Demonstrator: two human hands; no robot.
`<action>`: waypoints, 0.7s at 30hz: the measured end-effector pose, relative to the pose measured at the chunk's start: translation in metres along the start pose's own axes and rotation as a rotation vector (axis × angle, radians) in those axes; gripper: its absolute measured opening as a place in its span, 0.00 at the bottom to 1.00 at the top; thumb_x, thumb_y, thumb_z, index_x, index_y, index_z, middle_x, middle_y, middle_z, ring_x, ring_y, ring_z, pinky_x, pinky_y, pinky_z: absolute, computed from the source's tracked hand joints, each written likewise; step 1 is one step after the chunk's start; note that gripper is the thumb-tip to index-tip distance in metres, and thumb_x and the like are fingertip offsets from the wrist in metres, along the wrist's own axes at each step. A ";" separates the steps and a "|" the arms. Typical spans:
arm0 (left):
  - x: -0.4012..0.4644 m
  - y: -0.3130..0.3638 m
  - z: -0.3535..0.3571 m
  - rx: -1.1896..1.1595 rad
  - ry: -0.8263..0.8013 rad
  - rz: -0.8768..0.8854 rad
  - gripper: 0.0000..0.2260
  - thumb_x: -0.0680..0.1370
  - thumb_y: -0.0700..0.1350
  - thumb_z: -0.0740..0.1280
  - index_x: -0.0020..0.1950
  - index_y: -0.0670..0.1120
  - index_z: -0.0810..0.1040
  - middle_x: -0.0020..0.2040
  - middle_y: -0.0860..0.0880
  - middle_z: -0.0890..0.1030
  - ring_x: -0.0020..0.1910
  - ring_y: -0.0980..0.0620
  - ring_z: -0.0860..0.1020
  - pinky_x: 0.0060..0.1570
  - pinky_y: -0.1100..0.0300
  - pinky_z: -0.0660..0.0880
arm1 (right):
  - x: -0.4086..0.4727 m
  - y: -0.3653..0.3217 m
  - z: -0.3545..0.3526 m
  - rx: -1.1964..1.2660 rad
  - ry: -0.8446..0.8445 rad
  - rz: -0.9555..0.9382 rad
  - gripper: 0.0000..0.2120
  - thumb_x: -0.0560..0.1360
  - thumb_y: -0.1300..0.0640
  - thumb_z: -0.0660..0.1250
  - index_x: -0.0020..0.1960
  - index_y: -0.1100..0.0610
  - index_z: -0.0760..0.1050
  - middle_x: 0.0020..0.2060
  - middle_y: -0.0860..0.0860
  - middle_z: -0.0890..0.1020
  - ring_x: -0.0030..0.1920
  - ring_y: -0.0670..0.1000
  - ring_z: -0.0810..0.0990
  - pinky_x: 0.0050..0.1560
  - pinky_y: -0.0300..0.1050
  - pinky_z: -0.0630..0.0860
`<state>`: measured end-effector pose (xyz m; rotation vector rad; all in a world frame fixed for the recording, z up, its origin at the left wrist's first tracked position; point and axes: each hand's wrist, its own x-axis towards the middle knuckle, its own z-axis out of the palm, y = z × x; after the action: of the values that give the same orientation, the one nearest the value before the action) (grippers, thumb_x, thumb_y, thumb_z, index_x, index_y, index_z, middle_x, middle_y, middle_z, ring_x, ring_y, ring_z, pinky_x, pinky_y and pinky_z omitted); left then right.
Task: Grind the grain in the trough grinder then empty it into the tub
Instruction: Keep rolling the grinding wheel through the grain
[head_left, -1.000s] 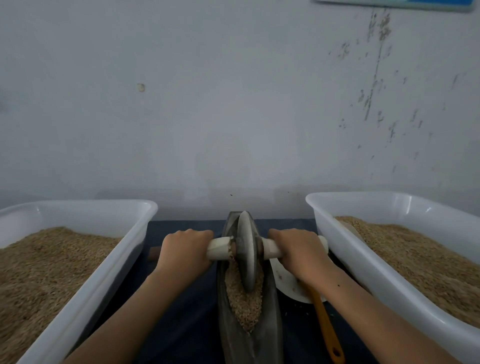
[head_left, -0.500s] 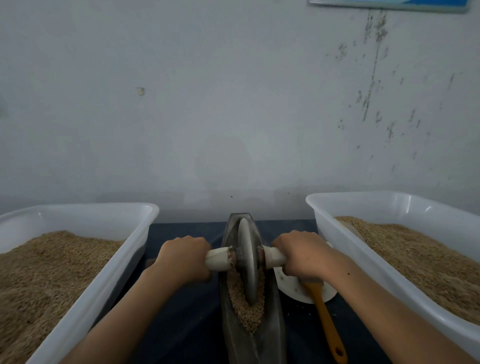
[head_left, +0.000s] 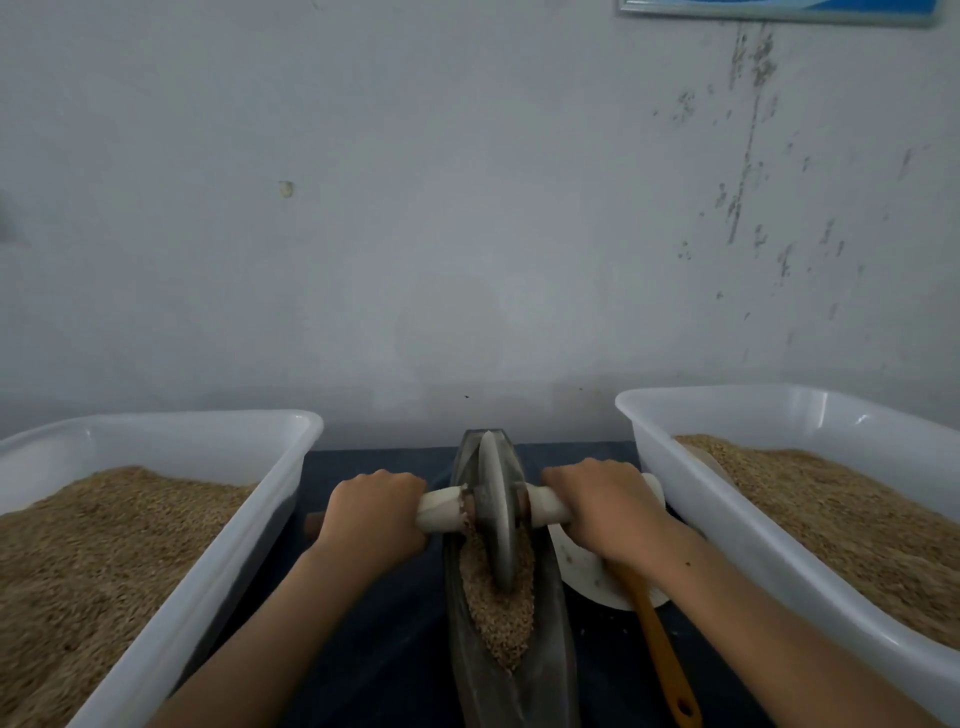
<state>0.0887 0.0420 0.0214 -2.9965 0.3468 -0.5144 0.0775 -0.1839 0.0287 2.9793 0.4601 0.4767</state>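
Observation:
A dark metal trough grinder (head_left: 550, 670) runs away from me on the dark table, with brown grain (head_left: 498, 618) heaped in its groove. A grey metal wheel (head_left: 496, 514) stands upright in the trough at its far half. A pale wooden axle (head_left: 439, 512) passes through the wheel. My left hand (head_left: 374, 512) grips the axle left of the wheel. My right hand (head_left: 605, 506) grips it right of the wheel. A white tub (head_left: 218, 566) of grain stands on the left and another white tub (head_left: 727, 535) on the right.
A white scoop (head_left: 587, 577) with an orange handle (head_left: 662, 649) lies between the trough and the right tub, partly under my right wrist. A grey wall (head_left: 467, 234) closes off the table just behind the trough.
The wheel and both hands rolled a little toward me, then back away along the trough to about where they began. The grain behind the wheel is pushed into a longer heap.

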 end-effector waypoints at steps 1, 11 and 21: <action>0.000 0.000 -0.002 0.003 -0.055 0.008 0.12 0.73 0.53 0.67 0.54 0.52 0.75 0.48 0.52 0.79 0.44 0.53 0.76 0.40 0.60 0.66 | -0.001 0.000 -0.004 -0.003 -0.052 -0.007 0.09 0.74 0.59 0.64 0.53 0.51 0.72 0.49 0.51 0.79 0.50 0.53 0.78 0.43 0.44 0.66; 0.001 0.000 -0.008 -0.002 -0.135 0.001 0.14 0.72 0.54 0.68 0.55 0.52 0.75 0.49 0.52 0.79 0.45 0.53 0.76 0.41 0.59 0.67 | -0.001 0.001 -0.005 0.020 -0.098 0.008 0.09 0.74 0.59 0.64 0.53 0.50 0.73 0.48 0.50 0.80 0.48 0.53 0.79 0.42 0.43 0.67; 0.001 -0.002 -0.001 -0.011 -0.043 0.021 0.12 0.73 0.54 0.66 0.54 0.52 0.75 0.48 0.52 0.80 0.47 0.52 0.78 0.41 0.60 0.66 | -0.001 -0.001 0.001 0.004 0.022 0.001 0.08 0.74 0.58 0.64 0.52 0.49 0.72 0.48 0.50 0.80 0.48 0.53 0.78 0.42 0.44 0.65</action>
<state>0.0901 0.0438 0.0232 -3.0057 0.3780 -0.4473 0.0767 -0.1839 0.0271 2.9815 0.4620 0.5092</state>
